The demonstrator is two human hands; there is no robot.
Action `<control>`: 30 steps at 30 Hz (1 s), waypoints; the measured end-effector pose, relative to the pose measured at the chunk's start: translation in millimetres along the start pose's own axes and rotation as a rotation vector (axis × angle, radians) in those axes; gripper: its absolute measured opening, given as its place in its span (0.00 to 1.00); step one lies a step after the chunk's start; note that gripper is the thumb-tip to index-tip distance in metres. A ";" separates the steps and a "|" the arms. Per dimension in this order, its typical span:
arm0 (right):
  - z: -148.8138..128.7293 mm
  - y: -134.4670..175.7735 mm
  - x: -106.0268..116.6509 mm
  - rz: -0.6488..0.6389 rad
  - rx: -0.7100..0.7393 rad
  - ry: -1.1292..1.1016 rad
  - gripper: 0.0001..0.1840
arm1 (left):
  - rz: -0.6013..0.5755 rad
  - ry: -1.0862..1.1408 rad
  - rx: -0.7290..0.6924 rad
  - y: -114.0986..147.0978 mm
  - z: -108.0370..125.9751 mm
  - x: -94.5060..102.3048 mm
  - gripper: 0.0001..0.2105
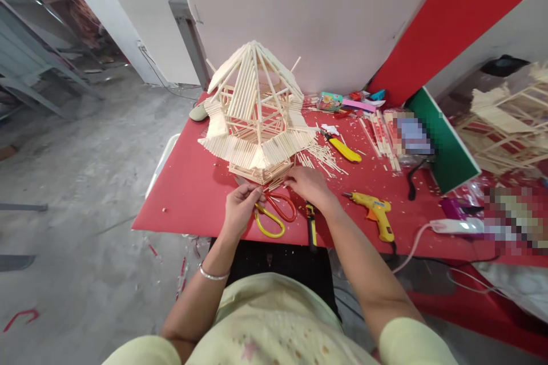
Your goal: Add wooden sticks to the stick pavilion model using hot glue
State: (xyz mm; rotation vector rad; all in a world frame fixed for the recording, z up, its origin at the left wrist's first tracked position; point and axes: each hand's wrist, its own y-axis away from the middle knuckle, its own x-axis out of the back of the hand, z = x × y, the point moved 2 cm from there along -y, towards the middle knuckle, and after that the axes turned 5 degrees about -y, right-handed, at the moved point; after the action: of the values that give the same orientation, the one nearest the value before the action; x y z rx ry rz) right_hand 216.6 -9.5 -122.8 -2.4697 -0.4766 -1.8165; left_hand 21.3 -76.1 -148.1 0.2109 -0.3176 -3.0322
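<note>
A pavilion-like model of pale wooden sticks [257, 120], with a peaked roof and a flared lower roof, stands on the red table [184, 182]. In front of its base, my left hand [242, 205] is closed in a pinch above the scissors [270, 227], which have one yellow and one red handle loop. What its fingertips hold, if anything, is too small to make out. My right hand [311, 187] is bent in at the model's front right corner. Its fingers are closed at thin wooden sticks [276, 184] lying between the two hands.
Loose sticks [321, 157] are scattered right of the model, beside yellow-handled pliers [345, 148]. A yellow-and-black cutter knife [311, 225] lies near the front edge. Farther right are a yellow glue gun [377, 211], a white power strip [456, 226], a green board [449, 142] and another stick model [505, 120].
</note>
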 end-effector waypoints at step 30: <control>-4.6 11.2 -14.4 -0.065 0.097 0.092 0.12 | -0.003 -0.019 -0.021 2.7 -9.8 5.6 0.13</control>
State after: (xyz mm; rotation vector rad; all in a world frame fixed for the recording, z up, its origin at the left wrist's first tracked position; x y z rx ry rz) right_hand 211.5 -24.3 -133.2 -2.3230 -0.6297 -1.8726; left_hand 17.4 -81.2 -157.7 0.1806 -0.2867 -3.0406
